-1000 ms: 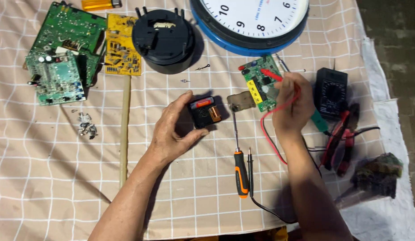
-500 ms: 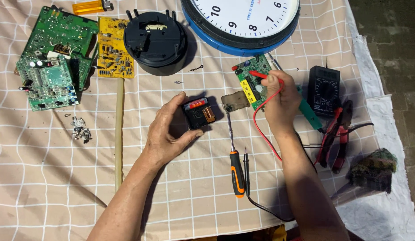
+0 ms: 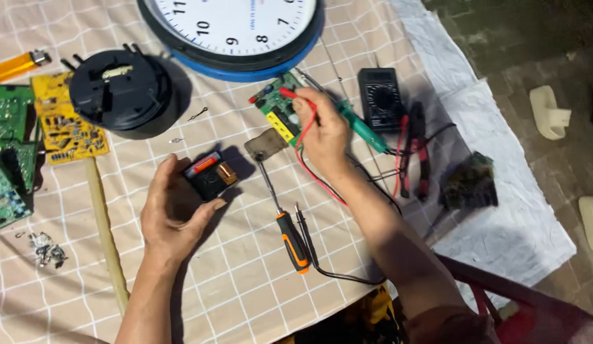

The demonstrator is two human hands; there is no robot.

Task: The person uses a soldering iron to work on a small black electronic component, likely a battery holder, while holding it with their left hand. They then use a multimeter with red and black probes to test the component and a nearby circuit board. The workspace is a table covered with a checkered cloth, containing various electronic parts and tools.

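Black module (image 3: 210, 176) in left hand (image 3: 172, 213)

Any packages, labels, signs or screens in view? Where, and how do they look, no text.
Wall clock: top centre, round white dial with printed numerals, black and blue rim.
Multimeter: right of the right hand, black, its small display too dark to judge.
Small black module: at the left hand, orange strip on top.
No packages or signs.

Checked beige tablecloth (image 3: 245, 280) over table; white cloth (image 3: 500, 216); dark rough floor (image 3: 538, 51).
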